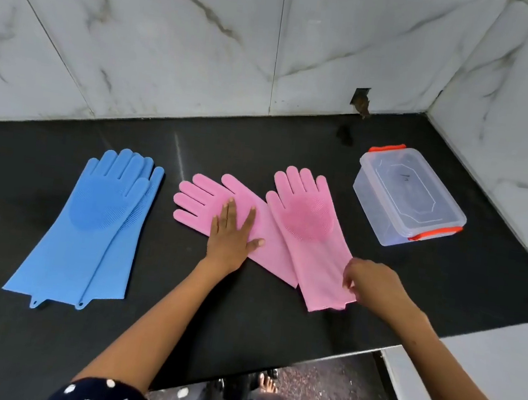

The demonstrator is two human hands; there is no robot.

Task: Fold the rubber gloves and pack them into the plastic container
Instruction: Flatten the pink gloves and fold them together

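Two pink rubber gloves lie flat on the black counter. The left pink glove (201, 204) points up-left, and my left hand (230, 237) presses flat on its palm with fingers spread. The right pink glove (310, 229) overlaps its cuff and shows a bristled palm. My right hand (366, 282) pinches this glove's cuff at the right edge. A pair of blue gloves (95, 223) lies stacked at the left, fingers pointing away. The clear plastic container (409, 198) with orange latches sits at the right with its lid on.
The black counter (274, 332) ends at a front edge near me, with floor and a foot visible below. Marble-tiled walls close in behind and to the right. A small hole in the back wall (361, 100) sits above the container.
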